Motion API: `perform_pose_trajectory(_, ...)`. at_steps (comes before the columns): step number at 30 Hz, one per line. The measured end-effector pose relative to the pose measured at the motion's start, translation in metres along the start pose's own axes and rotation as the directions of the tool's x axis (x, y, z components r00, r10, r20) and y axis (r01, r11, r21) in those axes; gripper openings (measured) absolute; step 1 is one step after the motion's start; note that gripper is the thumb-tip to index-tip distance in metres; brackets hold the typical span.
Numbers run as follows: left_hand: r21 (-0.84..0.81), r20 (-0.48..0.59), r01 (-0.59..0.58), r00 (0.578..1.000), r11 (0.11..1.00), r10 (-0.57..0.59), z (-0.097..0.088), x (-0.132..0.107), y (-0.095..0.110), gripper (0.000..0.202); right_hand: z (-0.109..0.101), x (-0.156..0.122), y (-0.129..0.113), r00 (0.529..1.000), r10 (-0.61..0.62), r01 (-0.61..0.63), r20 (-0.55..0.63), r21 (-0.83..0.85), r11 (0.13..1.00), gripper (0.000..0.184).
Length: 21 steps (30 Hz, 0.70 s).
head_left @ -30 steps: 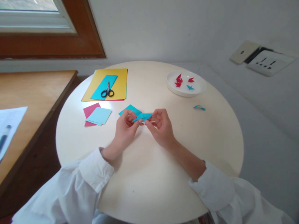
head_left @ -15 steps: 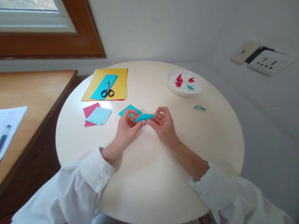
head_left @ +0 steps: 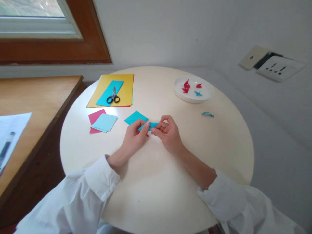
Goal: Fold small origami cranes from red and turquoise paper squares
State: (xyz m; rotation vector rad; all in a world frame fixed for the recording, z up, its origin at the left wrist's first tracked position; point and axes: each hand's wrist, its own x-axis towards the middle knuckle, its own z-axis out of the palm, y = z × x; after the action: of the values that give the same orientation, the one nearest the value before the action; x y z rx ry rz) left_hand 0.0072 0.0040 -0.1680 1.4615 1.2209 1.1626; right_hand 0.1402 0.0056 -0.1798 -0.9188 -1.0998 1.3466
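Both hands pinch a small folded piece of blue paper (head_left: 151,125) just above the round cream table (head_left: 219,143). My left hand (head_left: 135,137) grips its left end with thumb and fingers pressed together. My right hand (head_left: 166,133) holds the right end, fingers curled around it. The fold looks narrow and flat, and the fingers hide most of it. A flat blue paper square (head_left: 135,117) lies on the table just behind my left hand.
Scissors (head_left: 113,97) rest on a blue strip over yellow sheets (head_left: 124,94) at the back left. Pink and light-blue squares (head_left: 104,122) lie left of the hands. A white plate (head_left: 180,92) holds small red and blue folded figures; a blue scrap (head_left: 207,114) lies near it. A wooden desk (head_left: 36,97) stands left.
The two hands have drawn closer together and lowered toward the table, pressing the blue fold narrower. The camera has tilted slightly, shifting the scene down.
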Motion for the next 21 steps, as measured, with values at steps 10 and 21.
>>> perform_pose_trajectory(10, 0.271, 0.003, -0.087, 0.996, 0.959, 0.090, 0.0004, 0.0003, -0.0055, 0.029, -0.0002, 0.0014, 0.0021, 0.999, 0.037, -0.037, 0.012, -0.005, 0.999, 0.039)
perform_pose_trajectory(21, 0.292, 0.130, -0.119, 0.988, 0.949, 0.084, -0.0027, -0.0023, -0.0008, 0.026, -0.0057, 0.0055, 0.0007, 0.995, 0.031, -0.027, 0.093, -0.044, 0.999, 0.025)
